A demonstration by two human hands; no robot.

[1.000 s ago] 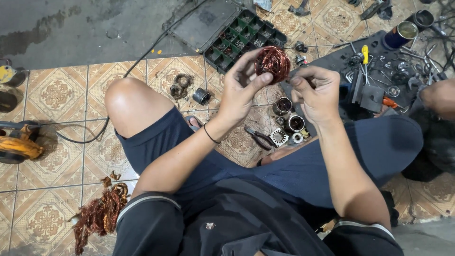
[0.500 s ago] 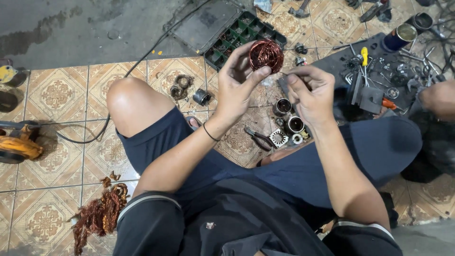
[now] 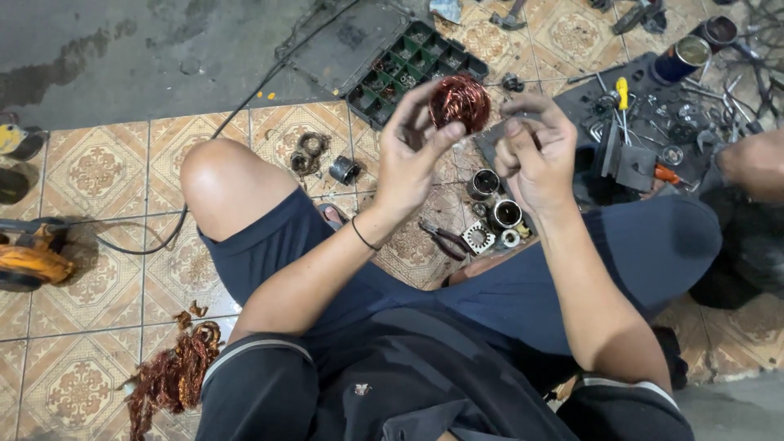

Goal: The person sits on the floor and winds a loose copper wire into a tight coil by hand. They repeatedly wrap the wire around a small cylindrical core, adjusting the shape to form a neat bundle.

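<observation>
Landmark = compartment tray (image 3: 425, 61). Directly below it both hands are raised off the floor: left hand (image 3: 412, 155) holding the copper coil (image 3: 460, 100), right hand (image 3: 535, 151) just beside it, air gap under them. Floor below the hands is crowded: metal cylinders (image 3: 494, 200), gear-like ring (image 3: 478, 238), pliers (image 3: 445, 239), boxed in by both thighs. Left-below the tray: ring parts (image 3: 306, 153) and a small sleeve (image 3: 345, 170), then the raised knee (image 3: 224, 184). Cable (image 3: 237, 110) crosses the tiles left of the tray. Right of the tray: dense tool mat (image 3: 637, 167), screwdriver (image 3: 622, 91), cans (image 3: 684, 55). Open room only far left of the tray: bare concrete (image 3: 122, 57) and tiles (image 3: 98, 171)
</observation>
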